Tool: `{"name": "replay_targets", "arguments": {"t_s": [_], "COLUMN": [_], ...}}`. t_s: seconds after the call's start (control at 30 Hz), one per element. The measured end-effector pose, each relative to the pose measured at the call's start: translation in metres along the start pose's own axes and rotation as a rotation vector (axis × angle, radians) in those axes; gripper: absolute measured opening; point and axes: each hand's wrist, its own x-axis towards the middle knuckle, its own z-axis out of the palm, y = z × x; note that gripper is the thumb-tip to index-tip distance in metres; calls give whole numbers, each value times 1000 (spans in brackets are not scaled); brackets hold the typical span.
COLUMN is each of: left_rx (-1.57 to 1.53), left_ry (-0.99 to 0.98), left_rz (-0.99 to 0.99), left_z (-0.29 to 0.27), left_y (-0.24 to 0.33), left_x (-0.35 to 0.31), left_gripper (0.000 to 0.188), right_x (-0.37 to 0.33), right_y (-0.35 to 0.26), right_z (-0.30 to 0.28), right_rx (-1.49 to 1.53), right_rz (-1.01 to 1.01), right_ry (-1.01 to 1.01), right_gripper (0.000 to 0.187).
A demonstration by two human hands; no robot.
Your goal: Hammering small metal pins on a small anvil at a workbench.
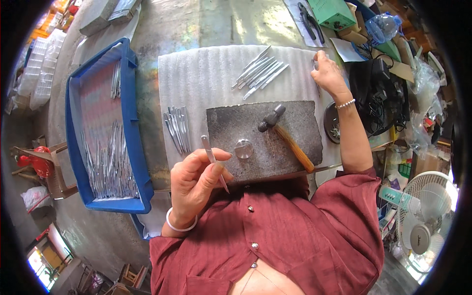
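My left hand (194,179) pinches a slim silver metal piece (208,150), one end rounded and the other tapering to a point. It is held tilted at the near left edge of a dark grey slab (221,120). On the slab rest a small shiny round metal block (244,148) and a hammer (285,137) with a wooden handle. My right hand (328,73) reaches to the far right edge of a white foam sheet (184,69). Its fingers are curled around something greyish, mostly hidden. Similar slim metal pieces (260,73) lie loosely piled on the foam, with another bunch (177,129) left of the slab.
A blue tray (132,98) on the left holds many more metal pieces. To the right are a dark round dish (332,123), a black bag (376,93) and a white fan (425,211). Black-handled pliers (310,24) and a green box (332,14) sit at the back right.
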Motion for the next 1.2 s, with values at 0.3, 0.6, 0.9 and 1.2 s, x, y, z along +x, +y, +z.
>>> {"name": "replay_targets", "arguments": {"t_s": [0.3, 0.6, 0.9, 1.2], "left_rx": [-45, -79, 67, 74], "left_ry": [-41, -133, -77, -92], "left_rz": [76, 65, 121, 128], "left_z": [0, 23, 17, 19], "left_y": [-14, -20, -20, -20], "left_x": [9, 12, 3, 4], "left_gripper": [31, 24, 12, 12], "right_x": [-60, -165, -172, -176], "right_y": [-47, -145, -166, -172], "right_z": [-87, -106, -79, -78], "right_rx": [333, 1027, 1042, 1091], "right_rz": [-132, -474, -572, -493], "right_ry": [18, -263, -24, -45], "right_gripper": [16, 9, 12, 12]}}
